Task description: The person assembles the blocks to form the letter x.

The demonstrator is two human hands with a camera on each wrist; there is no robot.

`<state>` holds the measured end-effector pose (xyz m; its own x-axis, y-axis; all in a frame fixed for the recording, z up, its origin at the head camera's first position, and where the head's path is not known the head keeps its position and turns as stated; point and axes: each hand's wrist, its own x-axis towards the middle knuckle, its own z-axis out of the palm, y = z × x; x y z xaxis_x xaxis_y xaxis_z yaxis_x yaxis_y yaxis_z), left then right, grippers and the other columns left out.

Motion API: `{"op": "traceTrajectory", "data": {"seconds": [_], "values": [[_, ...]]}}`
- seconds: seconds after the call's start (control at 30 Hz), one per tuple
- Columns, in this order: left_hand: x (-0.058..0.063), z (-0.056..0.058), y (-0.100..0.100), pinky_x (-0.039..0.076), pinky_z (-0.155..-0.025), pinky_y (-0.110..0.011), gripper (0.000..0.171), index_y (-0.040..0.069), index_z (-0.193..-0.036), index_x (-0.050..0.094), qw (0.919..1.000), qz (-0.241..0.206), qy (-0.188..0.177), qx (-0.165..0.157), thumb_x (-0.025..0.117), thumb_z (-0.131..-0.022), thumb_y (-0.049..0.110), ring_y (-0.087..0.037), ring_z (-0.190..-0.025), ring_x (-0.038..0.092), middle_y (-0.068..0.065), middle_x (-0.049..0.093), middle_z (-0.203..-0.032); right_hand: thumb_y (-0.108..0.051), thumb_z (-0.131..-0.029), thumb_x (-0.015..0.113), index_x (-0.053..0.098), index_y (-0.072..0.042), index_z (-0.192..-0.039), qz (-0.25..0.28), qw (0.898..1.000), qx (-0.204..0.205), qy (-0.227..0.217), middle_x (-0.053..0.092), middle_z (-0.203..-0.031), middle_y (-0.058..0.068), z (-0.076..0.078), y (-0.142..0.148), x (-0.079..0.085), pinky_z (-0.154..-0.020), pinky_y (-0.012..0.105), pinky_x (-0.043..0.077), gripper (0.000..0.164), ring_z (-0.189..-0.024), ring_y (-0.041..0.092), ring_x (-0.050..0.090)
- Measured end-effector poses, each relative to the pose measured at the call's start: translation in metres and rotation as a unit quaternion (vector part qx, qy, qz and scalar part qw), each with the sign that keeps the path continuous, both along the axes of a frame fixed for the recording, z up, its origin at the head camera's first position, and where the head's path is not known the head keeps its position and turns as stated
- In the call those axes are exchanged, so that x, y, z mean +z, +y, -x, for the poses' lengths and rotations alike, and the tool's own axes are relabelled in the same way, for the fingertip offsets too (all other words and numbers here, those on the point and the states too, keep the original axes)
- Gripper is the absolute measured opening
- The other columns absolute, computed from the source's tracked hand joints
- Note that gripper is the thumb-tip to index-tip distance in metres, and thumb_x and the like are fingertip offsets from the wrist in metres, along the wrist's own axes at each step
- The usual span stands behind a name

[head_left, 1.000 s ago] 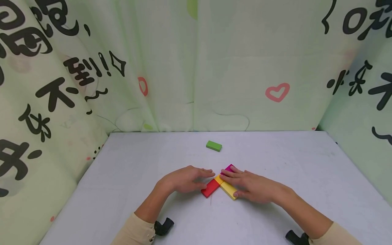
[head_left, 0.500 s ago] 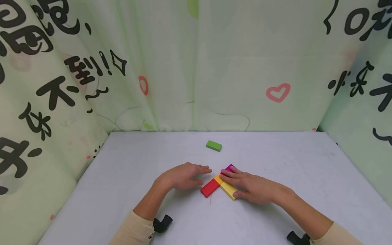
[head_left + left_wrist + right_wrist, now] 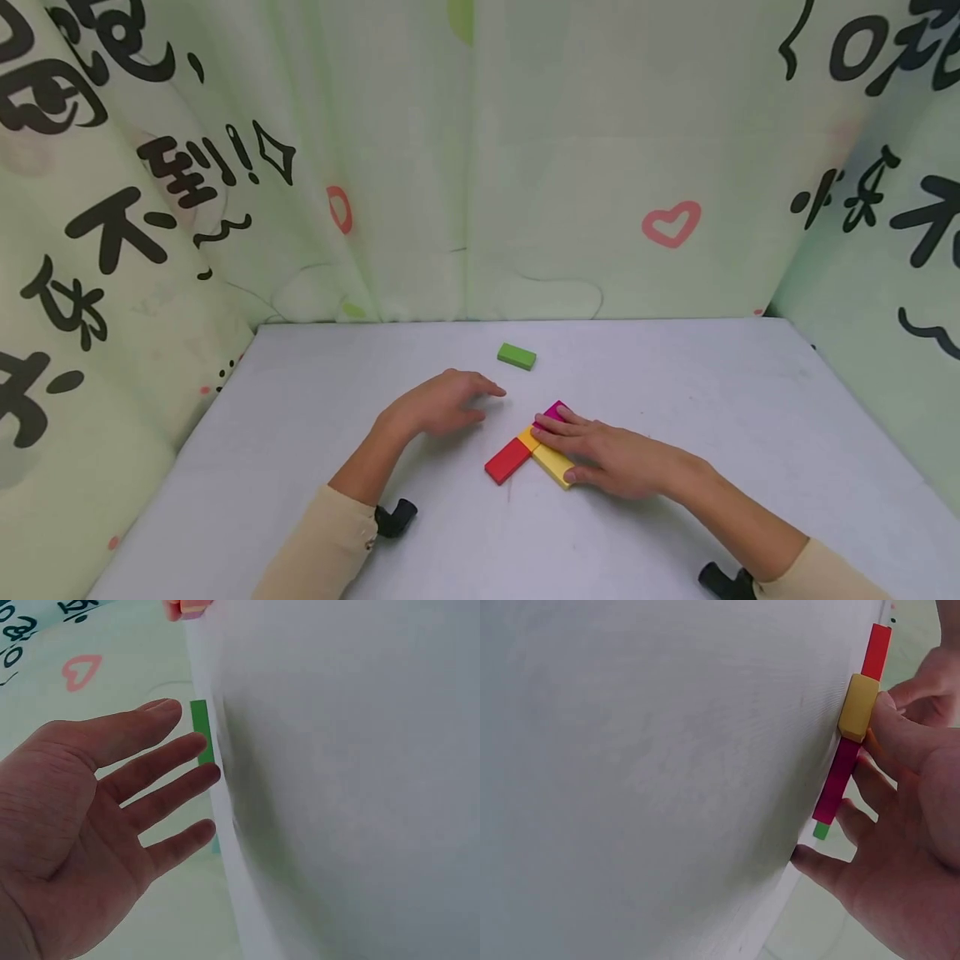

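Note:
A red block, a small orange block, a yellow block and a magenta block lie joined in a slanted figure on the white table. My right hand rests on them with fingers extended. In the right wrist view its thumb touches the yellow block, and other fingertips reach the magenta block. My left hand holds nothing, its fingers spread and relaxed above the table, left of the figure. Beyond it lies a green block, partly covered by fingers in the left wrist view.
The white table ends at a back edge against a pale green curtain with black writing and pink hearts. Curtains also hang at both sides. Dark wrist devices show at the beige sleeves.
My left hand has moved away from the red block, forward and slightly left, toward the green block's side. My right hand has stayed on the blocks. The head view has shifted slightly.

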<state>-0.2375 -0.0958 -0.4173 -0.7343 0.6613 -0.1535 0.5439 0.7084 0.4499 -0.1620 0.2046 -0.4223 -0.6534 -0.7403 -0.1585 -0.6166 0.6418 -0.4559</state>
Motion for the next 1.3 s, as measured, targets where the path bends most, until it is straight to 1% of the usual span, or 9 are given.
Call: {"op": "traceTrajectory", "data": {"seconds": [0.3, 0.5, 0.73, 0.87, 1.03, 1.23, 1.3], "values": [[-0.004, 0.035, 0.004, 0.05, -0.112, -0.042, 0.043, 0.016, -0.142, 0.065, 0.999, -0.028, 0.008, 0.033, 0.07, -0.099, 0.012, -0.023, -0.132, 0.06, -0.005, 0.066, -0.14, -0.032, -0.105, 0.061, 0.037, -0.018, -0.163, -0.003, 1.0, 0.001, 0.001, 0.033, -0.17, 0.005, 0.0, -0.001, 0.001, -0.121, 0.063, 0.031, 0.065, -0.159, 0.042, 0.02], [-0.006, 0.053, 0.012, 0.053, -0.108, -0.04, 0.042, 0.013, -0.141, 0.065, 0.9985, -0.026, 0.021, 0.044, 0.069, -0.099, 0.011, -0.023, -0.126, 0.062, -0.006, 0.068, -0.134, -0.031, -0.104, 0.063, 0.037, -0.018, -0.163, -0.004, 1.0, -0.004, -0.006, 0.033, -0.171, 0.005, -0.001, -0.002, 0.002, -0.121, 0.062, 0.031, 0.066, -0.16, 0.041, 0.019], [-0.002, 0.067, 0.021, 0.053, -0.108, -0.042, 0.044, 0.013, -0.141, 0.065, 0.9984, -0.021, 0.035, 0.04, 0.069, -0.098, 0.008, -0.026, -0.126, 0.06, -0.009, 0.066, -0.136, -0.032, -0.104, 0.062, 0.036, -0.019, -0.163, -0.002, 1.0, -0.006, -0.008, 0.032, -0.171, 0.003, 0.0, -0.002, -0.001, -0.121, 0.062, 0.031, 0.066, -0.16, 0.041, 0.018], [-0.001, 0.074, 0.026, 0.052, -0.11, -0.042, 0.045, 0.014, -0.143, 0.064, 0.9986, -0.021, 0.03, 0.038, 0.068, -0.098, 0.007, -0.027, -0.13, 0.059, -0.008, 0.064, -0.139, -0.032, -0.105, 0.062, 0.036, -0.02, -0.163, -0.004, 1.0, -0.004, -0.003, 0.032, -0.171, 0.003, -0.001, -0.001, -0.001, -0.121, 0.062, 0.031, 0.066, -0.16, 0.04, 0.019], [0.0, 0.082, 0.034, 0.049, -0.113, -0.043, 0.048, 0.015, -0.146, 0.061, 0.9985, -0.027, 0.018, 0.044, 0.067, -0.099, 0.007, -0.027, -0.136, 0.056, -0.008, 0.061, -0.144, -0.031, -0.105, 0.062, 0.037, -0.018, -0.163, -0.002, 1.0, 0.001, 0.004, 0.033, -0.171, 0.004, -0.001, -0.001, -0.001, -0.122, 0.061, 0.031, 0.065, -0.16, 0.041, 0.02], [-0.001, 0.09, 0.043, 0.051, -0.111, -0.042, 0.049, 0.014, -0.145, 0.062, 0.9984, -0.037, 0.017, 0.038, 0.068, -0.098, 0.004, -0.027, -0.134, 0.056, -0.008, 0.061, -0.144, -0.031, -0.105, 0.061, 0.037, -0.016, -0.163, 0.0, 1.0, 0.004, 0.008, 0.033, -0.17, 0.005, -0.001, -0.001, -0.001, -0.121, 0.061, 0.03, 0.065, -0.159, 0.042, 0.02], [0.0, 0.092, 0.045, 0.05, -0.111, -0.042, 0.049, 0.013, -0.144, 0.062, 0.9984, -0.042, 0.011, 0.037, 0.069, -0.097, 0.003, -0.028, -0.134, 0.057, -0.008, 0.062, -0.144, -0.03, -0.105, 0.062, 0.037, -0.016, -0.163, 0.0, 1.0, 0.003, 0.006, 0.033, -0.17, 0.005, -0.001, -0.001, -0.001, -0.121, 0.061, 0.031, 0.065, -0.159, 0.041, 0.02]]}}
